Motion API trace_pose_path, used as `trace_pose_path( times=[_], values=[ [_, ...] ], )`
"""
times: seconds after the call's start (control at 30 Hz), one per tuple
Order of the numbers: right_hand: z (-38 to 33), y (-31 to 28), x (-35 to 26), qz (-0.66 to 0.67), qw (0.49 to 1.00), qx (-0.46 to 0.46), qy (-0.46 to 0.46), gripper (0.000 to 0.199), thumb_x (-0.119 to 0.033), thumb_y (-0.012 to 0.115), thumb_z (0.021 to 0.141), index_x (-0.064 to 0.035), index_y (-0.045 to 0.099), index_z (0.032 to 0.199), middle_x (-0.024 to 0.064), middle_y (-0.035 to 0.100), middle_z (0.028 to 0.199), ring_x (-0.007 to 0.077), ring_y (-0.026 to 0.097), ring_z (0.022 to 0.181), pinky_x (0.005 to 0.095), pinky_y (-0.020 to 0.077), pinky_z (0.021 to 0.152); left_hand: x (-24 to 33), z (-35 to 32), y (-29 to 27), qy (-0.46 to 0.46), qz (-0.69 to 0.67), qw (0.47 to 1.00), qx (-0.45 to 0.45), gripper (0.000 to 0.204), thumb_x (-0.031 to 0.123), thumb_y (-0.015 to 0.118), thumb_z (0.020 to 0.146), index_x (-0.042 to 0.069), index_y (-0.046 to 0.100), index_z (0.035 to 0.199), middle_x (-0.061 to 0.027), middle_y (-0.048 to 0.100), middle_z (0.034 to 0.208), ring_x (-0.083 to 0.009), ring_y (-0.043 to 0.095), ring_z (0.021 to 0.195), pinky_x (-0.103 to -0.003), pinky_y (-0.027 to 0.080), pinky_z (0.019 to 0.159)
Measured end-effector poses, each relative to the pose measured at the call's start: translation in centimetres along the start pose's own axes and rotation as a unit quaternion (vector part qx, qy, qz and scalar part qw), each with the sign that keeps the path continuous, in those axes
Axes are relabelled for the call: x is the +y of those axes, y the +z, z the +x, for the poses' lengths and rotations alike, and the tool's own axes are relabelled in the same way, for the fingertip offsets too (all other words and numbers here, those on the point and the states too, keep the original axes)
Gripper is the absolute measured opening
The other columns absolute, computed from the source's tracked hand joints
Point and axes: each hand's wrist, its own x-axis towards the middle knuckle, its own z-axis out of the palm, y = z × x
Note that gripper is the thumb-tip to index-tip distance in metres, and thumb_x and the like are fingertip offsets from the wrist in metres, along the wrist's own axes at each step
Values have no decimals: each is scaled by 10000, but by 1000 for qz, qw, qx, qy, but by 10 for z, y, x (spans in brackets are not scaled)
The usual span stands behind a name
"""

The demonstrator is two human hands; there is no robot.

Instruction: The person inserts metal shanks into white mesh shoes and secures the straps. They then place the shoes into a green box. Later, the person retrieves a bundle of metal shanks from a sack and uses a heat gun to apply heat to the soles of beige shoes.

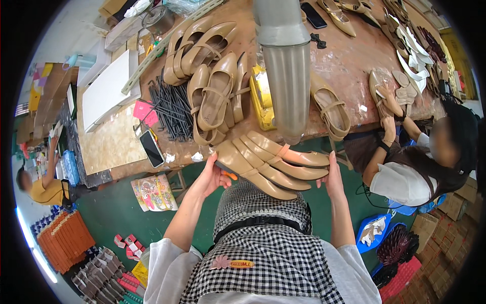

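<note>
Head view, seen by me from the remote station. The left hand (212, 177) and the right hand (333, 178) hold a stack of tan flat shoes (271, 162) between them, just below the near edge of the counter (344, 66) and above the checked apron (268, 238). The left grip is curled about the heel end of the stack, fingers pressed on the lowest shoe; the right grip lies flat and spread against the toe end. I judge the step in hand to be gathering the stack and squaring it. The next move calls for even pressure from both ends, lest the shoes slide apart.

Packages and labels:
- a yellow flat box (263, 99) on the counter, beside a pile of strapped tan shoes (210, 76);
- pink tags (146, 112) next to a bundle of dark rods (172, 109);
- a white board (106, 88) at the counter's left end;
- a colourful printed sheet (154, 192) under the counter edge;
- orange stacked packs (63, 240) on the floor at lower left.

A grey duct (286, 66) hangs over the counter's middle. A seated person (405, 172) works at right.
</note>
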Motion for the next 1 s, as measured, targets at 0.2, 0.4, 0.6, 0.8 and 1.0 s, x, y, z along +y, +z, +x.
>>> trace_pose_path(
  times=[0.2, 0.4, 0.6, 0.8, 1.0],
  values=[
    [0, -5, -9, 23, 998, 56, 7, 708, -607, 317, 964, 23, 638, 930, 38, 594, 637, 89, 468, 408, 219, 347, 356, 22, 17, 24, -5, 28, 1000, 2, 814, 747, 312, 876, 19, 506, 1187, -116, 662, 840, -175, 640, 577, -262, 504, 501],
    [6, -26, -5, 65, 993, 92, 30, 710, -631, 357, 941, 19, 642, 972, 30, 604, 659, 87, 473, 413, 221, 358, 349, 37, 38, 50, -20, 66, 998, 4, 855, 770, 307, 856, 6, 518, 1176, -105, 669, 813, -142, 647, 592, -206, 478, 468],
    [2, -44, -8, 76, 988, 121, 61, 704, -655, 393, 915, 0, 630, 1017, 19, 601, 662, 86, 482, 416, 224, 370, 334, 41, 60, 66, -67, 81, 994, -5, 915, 822, 338, 802, -11, 555, 1112, -97, 669, 793, -141, 655, 623, -208, 484, 494],
    [-18, -54, 8, 105, 992, 59, 43, 637, -599, 422, 928, -13, 586, 1117, 68, 657, 846, 147, 617, 599, 247, 471, 401, 45, 36, 62, -81, 139, 979, -125, 939, 799, 282, 839, 22, 400, 1353, -203, 633, 1092, -294, 679, 901, -353, 575, 710],
    [-40, -12, 46, -24, 986, -163, -6, 503, -252, 606, 913, -20, 443, 1328, 96, 566, 1230, 175, 601, 1050, 310, 536, 812, 24, -50, -34, -49, 223, 953, -199, 926, 718, 446, 852, 122, 183, 1510, -116, 512, 1276, -218, 522, 1153, -328, 465, 898]
  ],
)
